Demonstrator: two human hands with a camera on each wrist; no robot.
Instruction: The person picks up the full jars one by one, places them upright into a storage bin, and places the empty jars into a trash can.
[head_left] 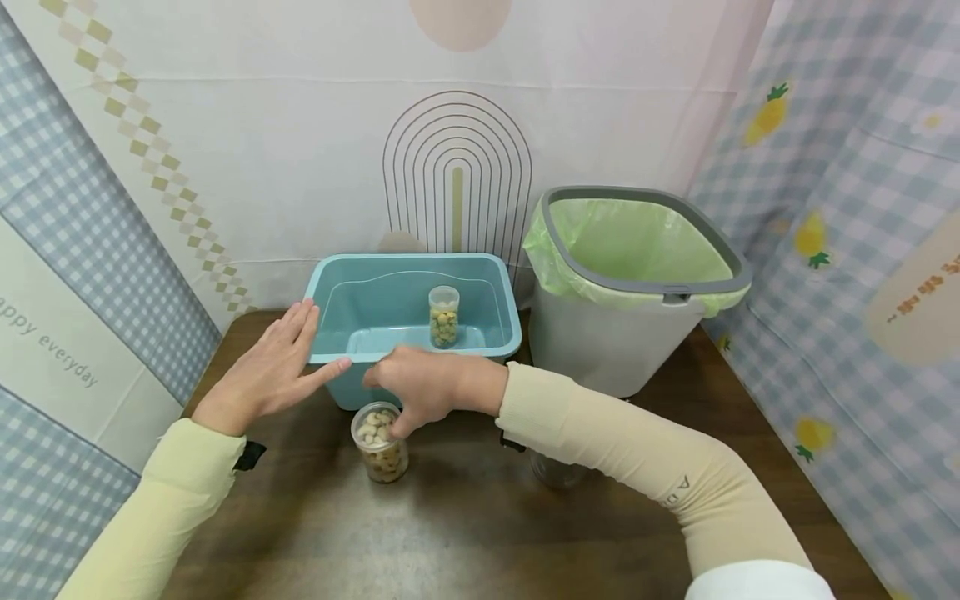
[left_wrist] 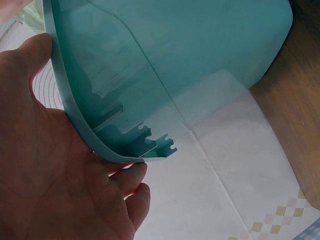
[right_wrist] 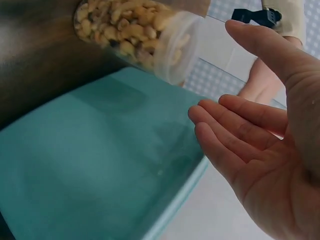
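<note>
Right hand (head_left: pixel 423 392) hovering over nut jar (head_left: pixel 380 442) on worktop (head_left: pixel 480 533), fingers loosely open, gripping nothing. Left hand (head_left: pixel 270 371) resting flat-open against teal bin (head_left: pixel 352 287) rim. Jar looking light, rigid, smooth, likely slippery; gripping around sides best. Trash can (head_left: pixel 637 333) crowding right side; front worktop offering room.
</note>
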